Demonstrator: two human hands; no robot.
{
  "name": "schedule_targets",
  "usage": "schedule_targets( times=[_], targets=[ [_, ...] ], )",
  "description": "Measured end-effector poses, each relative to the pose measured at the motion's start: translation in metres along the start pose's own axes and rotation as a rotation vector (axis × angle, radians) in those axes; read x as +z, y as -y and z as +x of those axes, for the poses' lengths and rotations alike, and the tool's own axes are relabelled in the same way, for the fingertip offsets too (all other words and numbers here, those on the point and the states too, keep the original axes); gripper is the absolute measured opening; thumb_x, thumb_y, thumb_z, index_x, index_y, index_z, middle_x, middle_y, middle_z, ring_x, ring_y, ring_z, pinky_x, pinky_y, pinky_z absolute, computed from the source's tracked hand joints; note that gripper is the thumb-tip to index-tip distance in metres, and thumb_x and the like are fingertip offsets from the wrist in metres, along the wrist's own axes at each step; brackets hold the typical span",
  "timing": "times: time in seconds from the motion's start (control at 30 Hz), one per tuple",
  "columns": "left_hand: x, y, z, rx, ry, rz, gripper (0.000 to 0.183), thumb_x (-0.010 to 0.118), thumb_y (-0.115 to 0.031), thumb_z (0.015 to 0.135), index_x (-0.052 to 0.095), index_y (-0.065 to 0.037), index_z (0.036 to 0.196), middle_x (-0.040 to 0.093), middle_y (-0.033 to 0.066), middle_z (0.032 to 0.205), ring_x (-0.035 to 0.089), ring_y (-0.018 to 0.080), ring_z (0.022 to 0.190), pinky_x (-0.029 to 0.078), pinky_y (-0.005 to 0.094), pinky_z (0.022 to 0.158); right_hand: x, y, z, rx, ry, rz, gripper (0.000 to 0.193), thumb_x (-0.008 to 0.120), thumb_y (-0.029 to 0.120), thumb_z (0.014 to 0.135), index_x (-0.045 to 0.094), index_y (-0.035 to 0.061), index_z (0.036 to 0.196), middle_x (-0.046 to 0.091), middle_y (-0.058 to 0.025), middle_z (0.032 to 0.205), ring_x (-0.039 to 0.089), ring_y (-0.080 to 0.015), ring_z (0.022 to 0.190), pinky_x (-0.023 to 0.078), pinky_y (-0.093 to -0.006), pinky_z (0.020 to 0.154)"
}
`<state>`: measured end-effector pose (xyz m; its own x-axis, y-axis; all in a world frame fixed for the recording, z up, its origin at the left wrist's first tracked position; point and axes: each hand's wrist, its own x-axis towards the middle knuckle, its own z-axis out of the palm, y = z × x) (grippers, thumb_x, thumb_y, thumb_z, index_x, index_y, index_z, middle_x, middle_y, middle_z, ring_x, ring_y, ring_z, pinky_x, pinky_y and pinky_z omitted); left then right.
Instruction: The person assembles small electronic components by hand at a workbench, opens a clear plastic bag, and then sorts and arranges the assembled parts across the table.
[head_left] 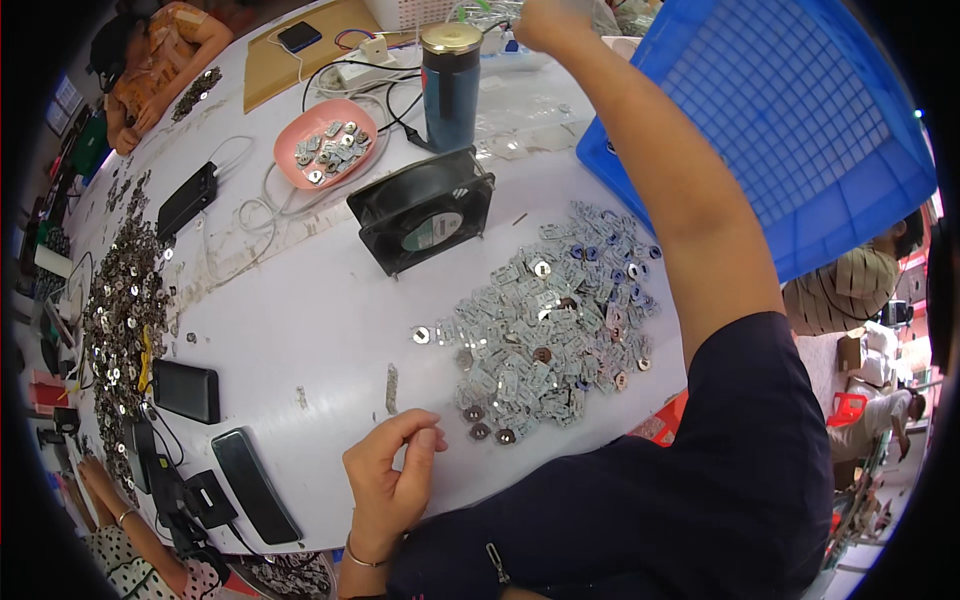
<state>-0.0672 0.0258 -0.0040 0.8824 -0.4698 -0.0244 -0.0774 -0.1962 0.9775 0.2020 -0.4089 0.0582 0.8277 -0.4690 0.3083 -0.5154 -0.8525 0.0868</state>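
Note:
My left hand [390, 485] rests at the table's near edge, a bracelet on its wrist. Its thumb and forefinger are curled together; whether anything sits between them I cannot make out. Just right of it spreads a heap of small metallic parts [545, 335], mixed with dark and blue round pieces. My right arm stretches over the right side of the table to the far edge. There my right hand [555, 25] is blurred and partly cut off, with its fingers hidden, near clear plastic wrapping [605, 18]. A blue mesh basket [590, 150] stands tilted right of that arm.
A black fan [425, 215] stands mid-table, before a dark tumbler [450, 95] and a pink dish [283, 150] of parts. Cables run behind. Phones [255, 485], a power bank [186, 390] and another parts heap [125, 310] lie left. Other people [165, 60] sit around.

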Motion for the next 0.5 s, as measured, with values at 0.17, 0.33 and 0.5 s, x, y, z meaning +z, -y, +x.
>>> schedule_targets(
  times=[0.17, 0.33, 0.5],
  targets=[
    [0.003, 0.001, 0.0, 0.052, -0.034, 0.004, 0.014, 0.055, -0.005, 0.094, 0.063, 0.005, 0.099, 0.066, 0.0095, 0.074, 0.063, 0.0146, 0.07, 0.05, 0.0261, 0.067, -0.06, -0.006, -0.019, -0.189, -0.203, -0.052, 0.031, 0.053, 0.028, 0.086, 0.074, 0.0059, 0.093, 0.072, -0.0161, 0.093, 0.069, -0.0349, 0.089, 0.043, -0.0502, 0.087],
    [0.004, 0.01, -0.004, 0.089, -0.048, -0.013, 0.014, 0.054, -0.004, 0.095, 0.063, 0.005, 0.101, 0.065, 0.0088, 0.076, 0.063, 0.014, 0.069, 0.05, 0.0258, 0.066, -0.098, -0.008, -0.077, -0.257, -0.203, 0.02, 0.029, 0.054, 0.026, 0.086, 0.074, 0.0062, 0.09, 0.072, -0.0169, 0.09, 0.068, -0.0351, 0.088, 0.044, -0.0471, 0.088],
    [0.004, 0.015, -0.001, 0.096, -0.069, -0.051, 0.014, 0.054, -0.004, 0.096, 0.063, 0.005, 0.101, 0.064, 0.0089, 0.077, 0.063, 0.0145, 0.068, 0.051, 0.0263, 0.066, -0.099, -0.04, -0.154, -0.295, -0.067, 0.492, 0.037, 0.061, 0.037, 0.083, 0.074, 0.0028, 0.082, 0.071, -0.018, 0.085, 0.068, -0.0323, 0.088, 0.044, -0.0497, 0.09]
  ],
)
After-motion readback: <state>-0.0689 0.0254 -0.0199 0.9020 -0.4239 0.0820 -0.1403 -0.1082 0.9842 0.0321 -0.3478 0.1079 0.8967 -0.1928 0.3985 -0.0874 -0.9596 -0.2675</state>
